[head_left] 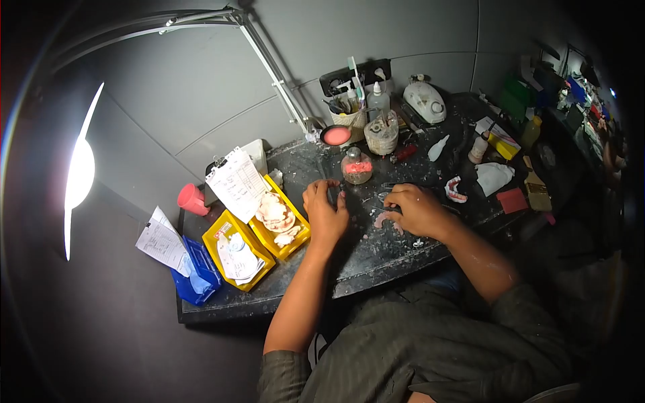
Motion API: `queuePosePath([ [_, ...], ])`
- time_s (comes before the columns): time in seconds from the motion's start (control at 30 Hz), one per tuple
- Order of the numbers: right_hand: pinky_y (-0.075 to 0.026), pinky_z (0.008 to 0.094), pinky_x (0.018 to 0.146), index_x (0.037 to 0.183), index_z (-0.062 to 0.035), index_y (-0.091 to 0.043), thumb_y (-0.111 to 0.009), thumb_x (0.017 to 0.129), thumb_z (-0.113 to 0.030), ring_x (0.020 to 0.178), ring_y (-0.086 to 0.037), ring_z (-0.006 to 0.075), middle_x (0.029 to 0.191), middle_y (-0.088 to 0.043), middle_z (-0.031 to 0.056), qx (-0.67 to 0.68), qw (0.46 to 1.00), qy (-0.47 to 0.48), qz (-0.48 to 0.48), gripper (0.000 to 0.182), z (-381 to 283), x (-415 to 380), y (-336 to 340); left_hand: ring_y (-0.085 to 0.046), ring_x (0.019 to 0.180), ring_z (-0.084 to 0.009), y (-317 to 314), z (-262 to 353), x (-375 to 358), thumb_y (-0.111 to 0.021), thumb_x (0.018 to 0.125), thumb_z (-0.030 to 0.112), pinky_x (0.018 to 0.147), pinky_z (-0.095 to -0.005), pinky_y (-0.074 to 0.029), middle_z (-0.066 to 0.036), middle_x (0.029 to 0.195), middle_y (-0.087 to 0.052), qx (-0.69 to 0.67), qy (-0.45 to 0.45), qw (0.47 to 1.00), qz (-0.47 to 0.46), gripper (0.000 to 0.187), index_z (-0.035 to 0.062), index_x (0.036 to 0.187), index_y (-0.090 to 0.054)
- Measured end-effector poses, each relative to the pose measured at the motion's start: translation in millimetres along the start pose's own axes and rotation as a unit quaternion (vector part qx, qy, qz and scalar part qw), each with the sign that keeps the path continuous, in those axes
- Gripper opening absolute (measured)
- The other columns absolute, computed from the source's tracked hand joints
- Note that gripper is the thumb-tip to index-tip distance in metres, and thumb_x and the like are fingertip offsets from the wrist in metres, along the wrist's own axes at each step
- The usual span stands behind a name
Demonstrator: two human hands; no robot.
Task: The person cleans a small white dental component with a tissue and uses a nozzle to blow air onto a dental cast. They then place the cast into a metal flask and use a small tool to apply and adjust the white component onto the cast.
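My left hand (326, 213) rests on the dark bench with nothing visible in it, thumb and fingers apart, just in front of a glass spirit burner (357, 168) with a red label. To its right, my right hand (418, 211) is held low over the bench, fingers curled inward and closed. What they hold, if anything, I cannot tell. Small pink pieces (398, 227) lie right under its thumb. Beyond my right wrist sits a denture (456, 190) with a pink base.
Yellow bins (270, 258) with dental casts and papers stand left, beside a blue bin (199, 277) and pink cup (193, 199). At the back are a dish of pink wax (336, 136), a crusted pot (381, 138) and a white machine (424, 102). A lamp (80, 171) glows left.
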State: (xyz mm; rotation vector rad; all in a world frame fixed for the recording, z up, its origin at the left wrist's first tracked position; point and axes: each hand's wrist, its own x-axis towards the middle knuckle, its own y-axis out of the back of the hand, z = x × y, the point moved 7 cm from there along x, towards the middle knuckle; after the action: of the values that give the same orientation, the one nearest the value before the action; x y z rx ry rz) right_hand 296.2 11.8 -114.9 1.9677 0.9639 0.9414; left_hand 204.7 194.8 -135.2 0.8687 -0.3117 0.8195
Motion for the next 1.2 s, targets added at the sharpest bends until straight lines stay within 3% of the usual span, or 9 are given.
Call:
queuePosePath([
  [0.37, -0.054, 0.0384, 0.072, 0.087, 0.0006, -0.069, -0.075, 0.077, -0.001, 0.079, -0.069, 0.0298, 0.086, -0.066, 0.0142, 0.098, 0.995, 0.001, -0.005, 0.011, 7, 1, -10, -0.060, 0.107, -0.0328, 5, 19, 0, -0.070, 0.082, -0.001, 0.093, -0.0389, -0.047, -0.014, 0.110, -0.065, -0.030, -0.061, 0.998, -0.007, 0.024, 0.0029, 0.105, -0.067],
  [0.47, -0.053, 0.0345, 0.067, 0.085, 0.0012, -0.068, -0.075, 0.077, 0.001, 0.075, -0.068, 0.0219, 0.083, -0.065, 0.0118, 0.129, 0.991, -0.005, -0.018, 0.010, 7, 2, -7, -0.066, 0.088, -0.0187, -5, 27, -1, -0.069, 0.087, 0.000, 0.077, -0.0298, -0.049, -0.011, 0.098, -0.069, -0.139, -0.051, 0.983, -0.105, 0.018, -0.0006, 0.105, -0.066],
  [0.57, -0.050, 0.0332, 0.061, 0.083, 0.0003, -0.068, -0.075, 0.078, 0.000, 0.066, -0.063, 0.0174, 0.079, -0.065, 0.0088, 0.203, 0.978, -0.039, -0.020, 0.008, 8, 2, -3, -0.064, 0.086, -0.0142, -16, 34, -7, -0.068, 0.092, 0.003, 0.077, -0.0278, -0.049, -0.009, 0.097, -0.071, -0.221, 0.003, 0.950, -0.220, 0.015, -0.0022, 0.107, -0.066],
  [0.63, -0.042, 0.0250, 0.057, 0.084, -0.0009, -0.070, -0.076, 0.079, 0.001, 0.064, -0.052, 0.0053, 0.079, -0.062, 0.0025, 0.216, 0.975, -0.011, 0.058, 0.008, 6, 3, 9, -0.064, 0.085, -0.0120, -23, 30, -8, -0.065, 0.098, 0.006, 0.076, -0.0268, -0.050, -0.008, 0.098, -0.072, -0.235, -0.011, 0.942, -0.238, 0.013, -0.0030, 0.108, -0.067],
  [0.67, -0.038, 0.0233, 0.056, 0.086, -0.0015, -0.070, -0.076, 0.080, 0.001, 0.063, -0.045, 0.0048, 0.079, -0.060, -0.0001, 0.221, 0.972, -0.018, 0.077, 0.009, 6, 3, 12, -0.064, 0.085, -0.0119, -30, 27, -11, -0.064, 0.100, 0.007, 0.076, -0.0268, -0.050, -0.008, 0.098, -0.072, -0.293, 0.018, 0.916, -0.272, 0.014, -0.0028, 0.110, -0.067],
  [0.83, -0.042, 0.0270, 0.058, 0.092, -0.0016, -0.070, -0.079, 0.079, -0.004, 0.063, -0.047, 0.0093, 0.082, -0.061, 0.0026, 0.244, 0.961, -0.029, 0.126, 0.015, 5, 5, 18, -0.066, 0.084, -0.0109, -30, 31, -14, -0.061, 0.103, 0.011, 0.075, -0.0264, -0.052, -0.007, 0.095, -0.072, -0.412, 0.114, 0.845, -0.321, 0.018, -0.0019, 0.116, -0.067],
  [0.97, -0.050, 0.0308, 0.070, 0.107, -0.0039, -0.071, -0.083, 0.076, -0.007, 0.075, -0.057, 0.0162, 0.095, -0.066, 0.0064, 0.215, 0.976, -0.007, 0.032, 0.033, -7, -3, 29, -0.066, 0.080, -0.0118, -28, 18, -7, -0.061, 0.103, 0.011, 0.071, -0.0266, -0.053, -0.008, 0.095, -0.073, -0.444, 0.137, 0.834, -0.299, 0.021, -0.0019, 0.119, -0.066],
  [1.07, -0.051, 0.0422, 0.091, 0.108, -0.0032, -0.072, -0.088, 0.072, -0.015, 0.102, -0.065, 0.0335, 0.104, -0.068, 0.0129, 0.090, 0.988, -0.026, -0.124, 0.041, -4, -17, 17, -0.068, 0.080, -0.0160, -23, 11, -1, -0.063, 0.101, 0.009, 0.071, -0.0274, -0.053, -0.011, 0.100, -0.073, -0.494, 0.151, 0.818, -0.253, 0.024, -0.0029, 0.122, -0.064],
  [1.2, -0.051, 0.0411, 0.092, 0.103, -0.0017, -0.073, -0.087, 0.073, -0.013, 0.107, -0.064, 0.0320, 0.104, -0.067, 0.0129, 0.076, 0.989, -0.021, -0.126, 0.035, 8, -25, 4, -0.069, 0.085, -0.0179, -21, 10, 0, -0.062, 0.101, 0.007, 0.073, -0.0305, -0.054, -0.013, 0.105, -0.072, -0.538, 0.173, 0.793, -0.227, 0.025, -0.0033, 0.124, -0.063],
])
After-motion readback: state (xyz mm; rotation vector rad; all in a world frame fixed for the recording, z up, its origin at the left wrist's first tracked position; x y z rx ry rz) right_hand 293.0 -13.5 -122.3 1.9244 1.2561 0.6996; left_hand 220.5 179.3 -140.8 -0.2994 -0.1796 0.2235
